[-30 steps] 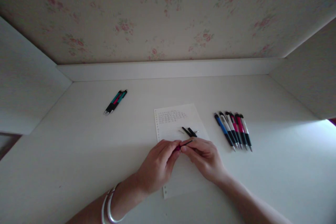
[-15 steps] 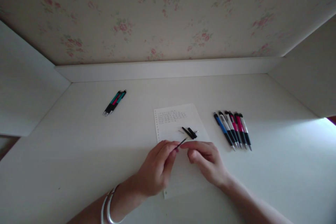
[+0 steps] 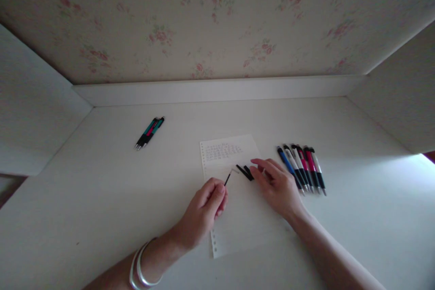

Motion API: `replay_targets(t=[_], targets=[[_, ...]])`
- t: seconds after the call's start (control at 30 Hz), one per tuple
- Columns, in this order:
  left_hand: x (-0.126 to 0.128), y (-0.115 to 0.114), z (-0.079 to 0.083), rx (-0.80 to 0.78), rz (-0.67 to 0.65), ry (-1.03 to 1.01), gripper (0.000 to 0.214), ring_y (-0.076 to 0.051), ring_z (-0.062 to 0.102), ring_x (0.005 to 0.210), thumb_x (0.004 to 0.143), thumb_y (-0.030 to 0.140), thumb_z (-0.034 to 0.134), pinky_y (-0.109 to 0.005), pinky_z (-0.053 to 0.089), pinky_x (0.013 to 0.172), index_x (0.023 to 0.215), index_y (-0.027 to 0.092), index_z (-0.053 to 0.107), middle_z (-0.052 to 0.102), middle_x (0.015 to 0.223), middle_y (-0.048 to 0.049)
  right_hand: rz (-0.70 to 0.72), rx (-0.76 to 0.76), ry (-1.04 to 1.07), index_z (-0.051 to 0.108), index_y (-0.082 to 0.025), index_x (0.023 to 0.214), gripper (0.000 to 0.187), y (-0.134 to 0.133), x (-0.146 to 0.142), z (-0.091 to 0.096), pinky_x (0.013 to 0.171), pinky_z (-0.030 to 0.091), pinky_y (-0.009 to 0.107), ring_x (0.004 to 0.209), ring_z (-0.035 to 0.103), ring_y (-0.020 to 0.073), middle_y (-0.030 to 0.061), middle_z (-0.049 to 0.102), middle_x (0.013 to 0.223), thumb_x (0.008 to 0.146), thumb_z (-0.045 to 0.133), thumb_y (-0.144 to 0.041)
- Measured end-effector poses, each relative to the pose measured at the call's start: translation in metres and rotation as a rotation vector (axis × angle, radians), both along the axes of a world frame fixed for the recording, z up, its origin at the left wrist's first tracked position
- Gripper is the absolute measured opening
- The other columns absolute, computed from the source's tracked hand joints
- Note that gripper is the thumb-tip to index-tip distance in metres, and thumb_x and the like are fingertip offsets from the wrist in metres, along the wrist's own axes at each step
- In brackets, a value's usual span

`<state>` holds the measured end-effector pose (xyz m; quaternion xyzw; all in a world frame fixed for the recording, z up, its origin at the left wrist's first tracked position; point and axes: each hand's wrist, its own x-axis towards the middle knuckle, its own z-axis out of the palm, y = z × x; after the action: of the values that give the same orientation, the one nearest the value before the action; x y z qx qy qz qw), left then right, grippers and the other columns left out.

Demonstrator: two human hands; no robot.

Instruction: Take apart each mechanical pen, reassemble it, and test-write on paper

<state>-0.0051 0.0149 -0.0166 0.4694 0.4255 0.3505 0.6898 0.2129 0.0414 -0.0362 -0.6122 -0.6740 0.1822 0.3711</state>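
My left hand [image 3: 205,210] is closed around a pen part, and a thin dark refill [image 3: 227,178] sticks out from its fingers toward the far side. My right hand [image 3: 277,184] rests over the right edge of a lined sheet of paper [image 3: 238,217], fingers partly spread, fingertips right beside the black pen parts [image 3: 245,172] lying on the sheet. Whether those fingers touch the parts I cannot tell.
A row of several pens [image 3: 302,168] in blue, white, pink and black lies just right of my right hand. Two or three teal and pink pens [image 3: 149,132] lie at the far left of the white table [image 3: 102,190]. A flowered wall stands behind.
My hands have come apart. My right hand let go of the refill and moved right and away to the black parts. My left hand kept the refill and drew back slightly.
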Motion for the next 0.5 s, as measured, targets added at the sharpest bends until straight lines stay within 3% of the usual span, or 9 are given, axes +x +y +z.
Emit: replay_targets(t=[0.13,0.27,0.37,0.5], targets=[[0.0010,0.0017,-0.0015,-0.106,0.022,-0.080,0.037,-0.009,0.038,0.054,0.096,0.055,0.053,-0.022,0.028,0.049,0.102,0.019,0.055,0.049,0.066,0.0051,0.133,0.038,-0.244,0.073,-0.020,0.112,0.026,0.0011,-0.0027,-0.0030,0.075,0.052,0.040,0.087,0.065,0.0253,0.0115,0.069,0.099,0.097,0.057,-0.034],[0.0038,-0.0021,-0.0040,-0.185,-0.010,-0.105,0.042,-0.008,0.041,0.053,0.095,0.055,0.055,-0.021,0.029,0.048,0.114,0.018,0.056,0.052,0.068,0.0044,0.168,0.050,-0.383,0.071,-0.020,0.120,0.030,0.0005,-0.0030,-0.0059,0.080,0.051,0.045,0.089,0.063,0.0277,0.0121,0.068,0.100,0.098,0.056,-0.033],[0.0050,-0.0034,-0.0054,-0.200,-0.039,-0.096,0.040,-0.008,0.041,0.053,0.095,0.055,0.056,-0.021,0.029,0.048,0.110,0.018,0.058,0.052,0.069,0.0043,0.179,0.067,-0.405,0.071,-0.022,0.123,0.031,-0.0006,-0.0033,-0.0058,0.082,0.050,0.045,0.089,0.062,0.0271,0.0124,0.067,0.103,0.098,0.056,-0.032],[0.0044,-0.0018,-0.0062,-0.202,-0.040,-0.090,0.036,-0.007,0.041,0.052,0.095,0.053,0.056,-0.020,0.028,0.046,0.100,0.018,0.058,0.051,0.068,0.0046,0.196,0.083,-0.372,0.075,-0.024,0.113,0.024,-0.0012,-0.0047,-0.0031,0.082,0.051,0.045,0.089,0.061,0.0263,0.0120,0.067,0.107,0.098,0.056,-0.028]])
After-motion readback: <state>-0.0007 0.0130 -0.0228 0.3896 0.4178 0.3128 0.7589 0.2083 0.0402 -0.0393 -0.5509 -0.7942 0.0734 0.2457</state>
